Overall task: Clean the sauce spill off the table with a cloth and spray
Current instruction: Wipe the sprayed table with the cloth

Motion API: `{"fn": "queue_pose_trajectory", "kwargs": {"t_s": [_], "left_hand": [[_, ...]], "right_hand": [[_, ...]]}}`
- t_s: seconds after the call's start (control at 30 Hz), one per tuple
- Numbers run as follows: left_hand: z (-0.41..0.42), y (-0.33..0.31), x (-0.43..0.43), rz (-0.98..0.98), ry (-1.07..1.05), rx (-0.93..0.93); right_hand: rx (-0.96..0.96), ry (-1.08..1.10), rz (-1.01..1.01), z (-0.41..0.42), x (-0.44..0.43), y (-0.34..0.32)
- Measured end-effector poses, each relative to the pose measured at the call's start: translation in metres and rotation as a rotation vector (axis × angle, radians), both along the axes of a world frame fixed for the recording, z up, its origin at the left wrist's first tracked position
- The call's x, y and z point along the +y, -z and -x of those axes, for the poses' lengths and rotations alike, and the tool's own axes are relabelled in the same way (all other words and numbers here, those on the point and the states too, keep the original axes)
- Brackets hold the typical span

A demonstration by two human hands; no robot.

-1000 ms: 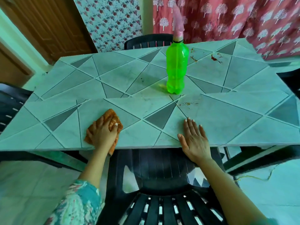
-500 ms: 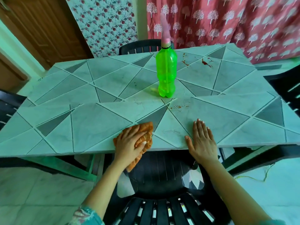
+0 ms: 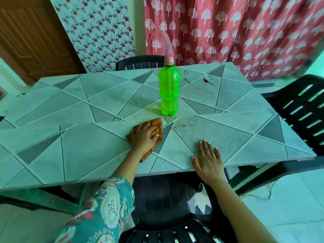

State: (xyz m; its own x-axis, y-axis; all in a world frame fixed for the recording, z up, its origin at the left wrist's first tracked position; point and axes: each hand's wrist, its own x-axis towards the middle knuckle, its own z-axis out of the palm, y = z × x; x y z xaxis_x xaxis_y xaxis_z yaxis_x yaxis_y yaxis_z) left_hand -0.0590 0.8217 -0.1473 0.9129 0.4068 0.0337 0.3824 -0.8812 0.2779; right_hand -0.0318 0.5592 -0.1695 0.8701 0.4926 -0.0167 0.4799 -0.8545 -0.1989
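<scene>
Left hand (image 3: 143, 137) gripped the orange cloth (image 3: 156, 125) under its palm, moved inward from the near edge of the table (image 3: 87, 146) toward the sauce specks (image 3: 182, 125); right hand (image 3: 208, 160) lay flat, fingers straight, at that edge.

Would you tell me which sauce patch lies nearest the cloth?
The speckled patch just right of the cloth, in front of the bottle; the red smears lie beyond the bottle.
</scene>
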Motion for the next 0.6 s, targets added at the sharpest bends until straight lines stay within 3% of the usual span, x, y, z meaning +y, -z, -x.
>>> {"fn": "queue_pose_trajectory", "kwargs": {"t_s": [0.2,0.3,0.6], "left_hand": [[0.07,0.006,-0.033,0.007,0.027,0.006],[0.074,-0.007,-0.029,0.129,0.037,-0.021],[0.025,-0.088,-0.032,0.404,0.014,-0.455]], "right_hand": [[0.068,0.079,-0.083,0.002,-0.002,-0.015],[0.032,0.11,-0.141,0.008,-0.003,-0.027],[-0.025,0.098,-0.258,-0.015,-0.001,-0.067]]}}
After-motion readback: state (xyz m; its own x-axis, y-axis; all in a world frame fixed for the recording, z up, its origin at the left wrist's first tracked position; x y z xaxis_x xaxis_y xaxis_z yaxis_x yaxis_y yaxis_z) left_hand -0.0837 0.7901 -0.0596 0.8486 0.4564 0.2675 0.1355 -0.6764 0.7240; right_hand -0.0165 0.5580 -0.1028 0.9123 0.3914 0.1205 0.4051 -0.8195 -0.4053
